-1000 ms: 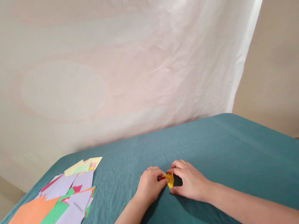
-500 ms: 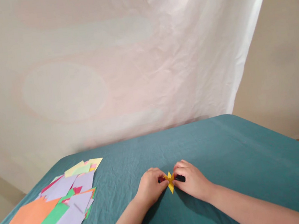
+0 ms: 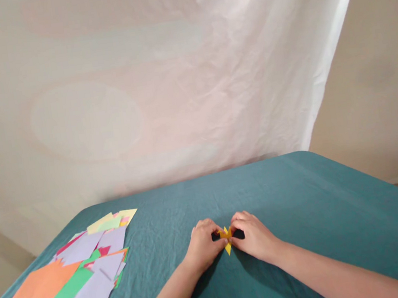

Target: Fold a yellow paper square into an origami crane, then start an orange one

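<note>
A small folded piece of yellow paper, with pointed tips at top and bottom, is held between my two hands over the middle of the table. My left hand pinches its left side between thumb and fingers. On the right side, my right hand grips it in the same way. The thumbs are close together at the paper's centre and hide part of its folds. Both forearms reach in from the near edge.
A teal cloth covers the table. Loose sheets of coloured paper, in orange, green, lilac, pink and yellow, overlap in a spread at the left. Behind the table hangs a pale sheet.
My left hand has shifted slightly right and up, with its fingers nearer the paper's centre. The yellow paper's sides look more drawn in and its top tip is less exposed.
</note>
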The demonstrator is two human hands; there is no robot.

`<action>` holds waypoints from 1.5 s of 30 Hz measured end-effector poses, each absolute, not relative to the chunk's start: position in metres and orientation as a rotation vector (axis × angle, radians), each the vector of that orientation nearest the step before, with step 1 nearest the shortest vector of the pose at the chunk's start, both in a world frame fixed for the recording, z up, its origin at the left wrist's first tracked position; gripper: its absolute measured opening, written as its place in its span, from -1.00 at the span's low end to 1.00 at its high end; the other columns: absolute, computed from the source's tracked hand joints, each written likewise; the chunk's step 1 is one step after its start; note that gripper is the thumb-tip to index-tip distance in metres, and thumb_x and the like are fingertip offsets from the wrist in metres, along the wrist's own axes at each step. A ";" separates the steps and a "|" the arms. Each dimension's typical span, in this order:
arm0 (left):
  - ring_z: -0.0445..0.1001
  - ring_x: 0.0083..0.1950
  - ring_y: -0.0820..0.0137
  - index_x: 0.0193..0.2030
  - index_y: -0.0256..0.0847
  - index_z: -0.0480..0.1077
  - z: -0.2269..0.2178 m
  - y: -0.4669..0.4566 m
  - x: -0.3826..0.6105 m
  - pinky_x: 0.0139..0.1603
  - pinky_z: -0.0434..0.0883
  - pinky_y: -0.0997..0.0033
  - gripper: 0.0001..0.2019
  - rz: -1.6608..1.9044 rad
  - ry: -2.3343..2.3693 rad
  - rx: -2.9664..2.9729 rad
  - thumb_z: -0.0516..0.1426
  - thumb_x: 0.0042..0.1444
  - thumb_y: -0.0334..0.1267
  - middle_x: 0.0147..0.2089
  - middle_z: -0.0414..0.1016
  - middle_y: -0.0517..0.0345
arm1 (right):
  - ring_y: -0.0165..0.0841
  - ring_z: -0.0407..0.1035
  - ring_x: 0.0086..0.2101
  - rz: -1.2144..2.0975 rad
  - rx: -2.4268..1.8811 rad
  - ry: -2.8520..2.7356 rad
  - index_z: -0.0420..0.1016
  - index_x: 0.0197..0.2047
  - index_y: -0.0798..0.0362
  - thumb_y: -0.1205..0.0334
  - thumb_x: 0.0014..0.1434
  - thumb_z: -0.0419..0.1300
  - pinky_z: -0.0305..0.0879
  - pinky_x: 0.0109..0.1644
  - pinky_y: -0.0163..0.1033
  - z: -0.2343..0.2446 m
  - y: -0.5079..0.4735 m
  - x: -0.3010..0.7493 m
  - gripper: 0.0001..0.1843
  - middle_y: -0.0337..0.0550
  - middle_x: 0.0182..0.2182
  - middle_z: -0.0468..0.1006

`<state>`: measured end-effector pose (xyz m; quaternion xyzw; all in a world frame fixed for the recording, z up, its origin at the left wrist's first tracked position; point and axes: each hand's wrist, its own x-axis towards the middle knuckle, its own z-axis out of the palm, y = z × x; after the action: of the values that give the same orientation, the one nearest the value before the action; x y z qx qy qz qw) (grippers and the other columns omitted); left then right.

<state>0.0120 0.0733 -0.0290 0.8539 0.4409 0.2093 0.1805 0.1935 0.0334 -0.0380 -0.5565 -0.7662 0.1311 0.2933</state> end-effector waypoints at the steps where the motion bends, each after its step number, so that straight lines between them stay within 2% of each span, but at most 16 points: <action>1: 0.39 -0.19 0.31 -0.36 -0.14 0.51 -0.030 0.074 0.012 -0.13 0.25 0.39 -0.90 0.589 1.242 2.414 0.23 -0.08 -0.26 -0.30 0.47 0.16 | -0.31 0.30 -0.21 0.360 -1.483 -2.040 0.52 -0.36 0.02 0.22 0.02 0.31 0.19 -0.13 -0.24 -0.038 0.033 0.194 -0.91 -0.19 -0.30 0.46; 10: 0.38 -0.16 0.31 -0.27 -0.12 0.51 -0.025 0.075 0.009 -0.11 0.26 0.38 -0.80 0.553 1.169 2.416 0.27 -0.10 -0.23 -0.25 0.47 0.17 | -0.27 0.30 -0.20 0.405 -1.469 -2.039 0.52 -0.24 0.00 0.12 -0.04 0.35 0.19 -0.12 -0.21 -0.038 0.033 0.196 -0.73 -0.15 -0.26 0.44; 17: 0.38 -0.17 0.31 -0.23 -0.12 0.49 -0.022 0.073 0.008 -0.12 0.25 0.39 -0.73 0.547 1.137 2.423 0.29 -0.14 -0.19 -0.24 0.46 0.17 | -0.27 0.29 -0.20 0.406 -1.464 -2.056 0.51 -0.22 0.00 0.14 -0.07 0.36 0.19 -0.12 -0.21 -0.037 0.033 0.196 -0.70 -0.16 -0.25 0.43; 25: 0.36 -0.16 0.32 -0.19 -0.10 0.47 -0.020 0.072 0.007 -0.12 0.25 0.40 -0.69 0.515 1.134 2.460 0.29 -0.16 -0.22 -0.23 0.43 0.19 | -0.25 0.29 -0.20 0.394 -1.453 -2.071 0.50 -0.19 0.01 0.05 -0.07 0.34 0.19 -0.11 -0.20 -0.035 0.031 0.196 -0.63 -0.13 -0.23 0.43; 34: 0.34 -0.12 0.28 -0.12 -0.08 0.44 -0.018 0.072 0.007 -0.10 0.24 0.37 -0.60 0.460 1.142 2.474 0.28 -0.18 -0.15 -0.18 0.41 0.17 | -0.23 0.28 -0.19 0.396 -1.441 -2.113 0.47 -0.14 0.01 -0.04 -0.06 0.30 0.19 -0.11 -0.18 -0.031 0.030 0.198 -0.56 -0.11 -0.21 0.41; 45: 0.32 -0.07 0.22 -0.05 -0.06 0.40 -0.011 0.069 0.006 -0.07 0.24 0.33 -0.48 0.357 1.158 2.476 0.30 -0.24 -0.06 -0.12 0.37 0.13 | -0.21 0.27 -0.17 0.438 -1.459 -2.122 0.46 -0.11 0.01 -0.03 -0.20 0.37 0.19 -0.10 -0.18 -0.028 0.029 0.199 -0.44 -0.12 -0.20 0.40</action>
<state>0.0063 0.0692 -0.0113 0.8816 0.4124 0.1272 0.1910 0.1985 0.0294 -0.0283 -0.5392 -0.7840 0.1617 0.2617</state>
